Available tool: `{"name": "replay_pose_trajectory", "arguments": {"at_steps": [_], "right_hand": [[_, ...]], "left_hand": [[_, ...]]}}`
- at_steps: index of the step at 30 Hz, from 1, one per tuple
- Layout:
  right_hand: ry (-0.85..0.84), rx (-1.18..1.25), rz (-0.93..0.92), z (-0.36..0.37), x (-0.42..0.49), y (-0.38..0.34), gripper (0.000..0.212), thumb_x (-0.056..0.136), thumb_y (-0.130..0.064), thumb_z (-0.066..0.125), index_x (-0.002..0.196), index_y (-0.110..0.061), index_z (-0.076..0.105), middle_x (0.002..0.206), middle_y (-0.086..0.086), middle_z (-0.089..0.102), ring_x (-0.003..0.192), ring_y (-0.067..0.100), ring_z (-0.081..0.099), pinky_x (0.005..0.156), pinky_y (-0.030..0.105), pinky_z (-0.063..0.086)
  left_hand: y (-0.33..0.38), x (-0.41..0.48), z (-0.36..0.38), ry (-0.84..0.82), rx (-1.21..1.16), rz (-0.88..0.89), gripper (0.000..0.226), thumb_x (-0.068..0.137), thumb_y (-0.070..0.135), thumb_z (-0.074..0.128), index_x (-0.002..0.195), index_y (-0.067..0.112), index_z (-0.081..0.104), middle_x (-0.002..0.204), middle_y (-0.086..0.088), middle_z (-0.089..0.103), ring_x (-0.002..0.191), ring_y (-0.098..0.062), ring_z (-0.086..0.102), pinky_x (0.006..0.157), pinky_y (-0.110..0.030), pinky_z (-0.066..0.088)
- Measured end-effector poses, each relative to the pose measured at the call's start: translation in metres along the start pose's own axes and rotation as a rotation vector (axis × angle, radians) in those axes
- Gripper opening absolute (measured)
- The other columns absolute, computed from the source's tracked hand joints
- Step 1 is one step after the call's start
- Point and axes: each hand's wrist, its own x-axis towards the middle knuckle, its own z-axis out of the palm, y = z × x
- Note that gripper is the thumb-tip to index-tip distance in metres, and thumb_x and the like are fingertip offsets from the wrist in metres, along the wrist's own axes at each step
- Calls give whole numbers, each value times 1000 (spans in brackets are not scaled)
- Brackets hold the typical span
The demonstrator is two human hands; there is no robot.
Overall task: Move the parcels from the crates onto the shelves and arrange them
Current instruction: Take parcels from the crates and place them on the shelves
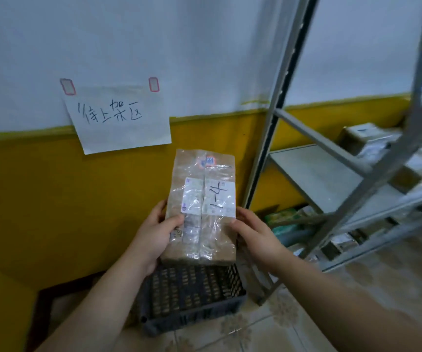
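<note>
Parcel (202, 207) gripped by left hand (154, 232), right hand (255, 235).

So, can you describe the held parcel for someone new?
Find the handwritten wall sign. Below it, above the dark crate, left hand and right hand grip a brown parcel. Only it is off the shelves, with black pen on its white label.

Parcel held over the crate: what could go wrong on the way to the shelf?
The parcel is wrapped in glossy tape, and the left hand and right hand grip only its lower half, so it might slip.
A diagonal brace crosses in front of the shelf; the parcel could catch on it.
Boxes already crowd its far end and might get knocked.
</note>
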Motion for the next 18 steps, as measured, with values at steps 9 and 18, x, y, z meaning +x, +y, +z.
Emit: {"name": "replay_pose_trajectory", "arguments": {"at_steps": [9, 18], "right_hand": [[274, -34, -62, -117, -139, 21, 54, 94, -40, 61, 144, -29, 42, 123, -11, 61, 105, 3, 60, 79, 19, 47], [418, 9, -37, -280, -273, 98, 48, 93, -42, 60, 139, -33, 47, 117, -12, 64, 103, 4, 62, 88, 26, 48]], "left_hand": [[-5, -78, 136, -265, 86, 48, 54, 90, 16, 64, 136, 38, 45, 115, 0, 67, 89, -25, 71, 71, -41, 56], [-61, -150, 330, -440, 133, -13, 55, 87, 14, 67, 135, 33, 48, 114, -8, 66, 83, -28, 73, 63, -38, 58]]}}
